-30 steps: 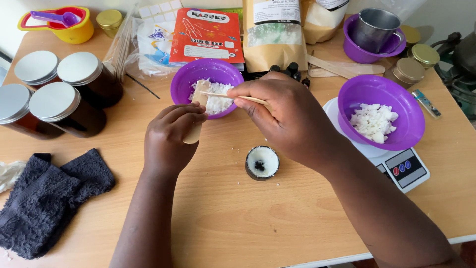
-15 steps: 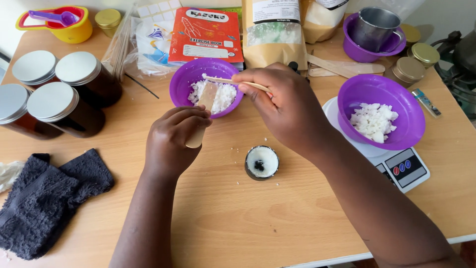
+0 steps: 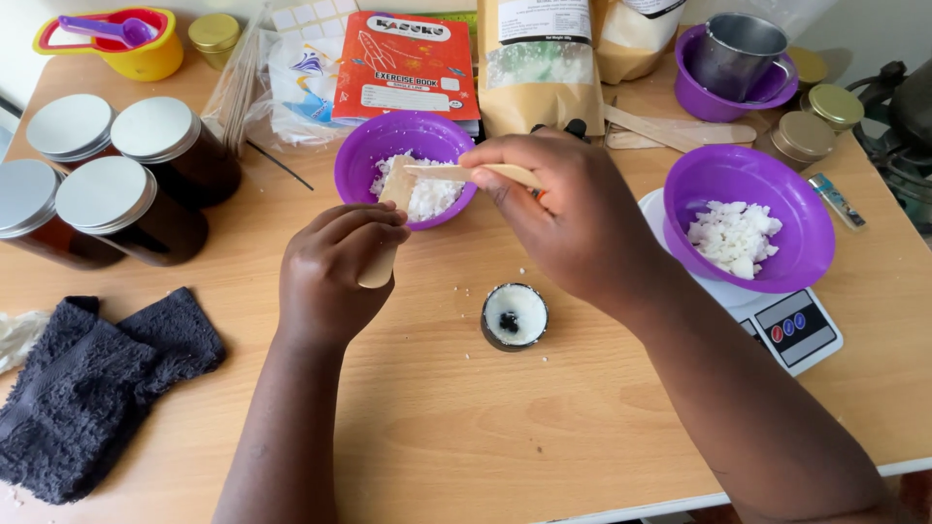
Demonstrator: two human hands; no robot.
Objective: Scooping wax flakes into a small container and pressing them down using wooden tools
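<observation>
Wooden table [image 3: 417, 427] carries all items. Landmark: purple bowl [image 3: 361, 155] of white flakes [image 3: 427, 197], at the table's middle back. Right of it, a second purple bowl [image 3: 811, 233] sits on a white scale [image 3: 791, 335]. Left of it, four dark jars [image 3: 146, 184]. Left hand [image 3: 330, 277], just in front of it, closed around a flat wooden stick [image 3: 383, 247] reaching into the flakes. Right hand [image 3: 573, 223] pinches a thin stick [image 3: 456, 173] lying across the flat one over the bowl. Small tin [image 3: 515, 316] sits in front, between the wrists.
</observation>
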